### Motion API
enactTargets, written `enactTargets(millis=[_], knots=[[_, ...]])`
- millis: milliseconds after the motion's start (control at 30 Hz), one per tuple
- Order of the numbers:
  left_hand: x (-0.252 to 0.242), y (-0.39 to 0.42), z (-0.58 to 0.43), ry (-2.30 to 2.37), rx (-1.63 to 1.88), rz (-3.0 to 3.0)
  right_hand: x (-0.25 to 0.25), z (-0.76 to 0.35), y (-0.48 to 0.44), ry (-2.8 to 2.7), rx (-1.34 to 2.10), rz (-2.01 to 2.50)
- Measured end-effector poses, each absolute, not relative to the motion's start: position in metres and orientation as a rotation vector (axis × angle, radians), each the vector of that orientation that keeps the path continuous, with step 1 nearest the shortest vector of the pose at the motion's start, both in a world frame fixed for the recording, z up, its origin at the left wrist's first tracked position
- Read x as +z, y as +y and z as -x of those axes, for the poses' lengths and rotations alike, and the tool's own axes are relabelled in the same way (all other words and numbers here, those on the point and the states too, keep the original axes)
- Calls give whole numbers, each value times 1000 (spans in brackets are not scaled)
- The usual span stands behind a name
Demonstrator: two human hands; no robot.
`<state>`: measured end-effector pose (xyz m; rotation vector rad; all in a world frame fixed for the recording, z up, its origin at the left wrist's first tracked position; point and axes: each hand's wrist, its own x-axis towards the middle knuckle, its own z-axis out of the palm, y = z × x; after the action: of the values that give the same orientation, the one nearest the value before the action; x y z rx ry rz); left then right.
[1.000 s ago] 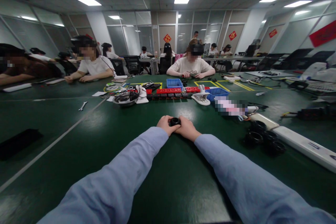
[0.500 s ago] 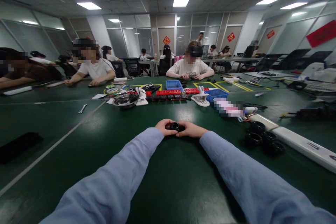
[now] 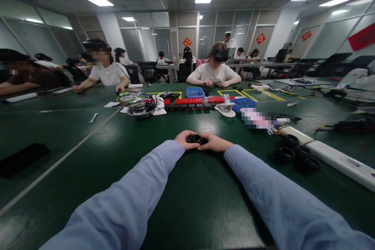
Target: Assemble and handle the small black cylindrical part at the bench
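Note:
Straight ahead on the green table, my left hand and my right hand are closed from both sides around a black ring-shaped part. Its round opening faces up between my thumbs, which nearly meet in front of it. The fingers on the far side are partly hidden, and the exact kind of part is too small to tell. Beside my right forearm lies a group of similar black ring-shaped parts.
Ahead stand red power strips, white clamp stands, blue trays and a metal bowl of cables. A wrench lies left. A long white device lies right. Several people sit across the table, among them one person opposite.
The whole view has shifted slightly. My hands still hold the black ring-shaped part in nearly the same place. The person at the left has brought one hand forward onto the table.

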<state>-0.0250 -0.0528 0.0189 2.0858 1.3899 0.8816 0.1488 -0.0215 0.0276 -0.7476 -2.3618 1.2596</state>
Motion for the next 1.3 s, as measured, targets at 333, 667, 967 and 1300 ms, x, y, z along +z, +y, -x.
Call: enactTargets(millis=[333, 667, 967, 1300], knots=[[17, -52, 25, 1376, 897, -2071, 26, -150, -20, -2375, 1237, 773], [17, -54, 24, 1446, 938, -2213, 30, -149, -24, -2304, 1247, 789], [14, -49, 36, 1551, 598, -2527, 40, -144, -36, -2203, 674, 923], [14, -51, 25, 1653, 612, -2475, 36, -136, -43, -2069, 338, 923]])
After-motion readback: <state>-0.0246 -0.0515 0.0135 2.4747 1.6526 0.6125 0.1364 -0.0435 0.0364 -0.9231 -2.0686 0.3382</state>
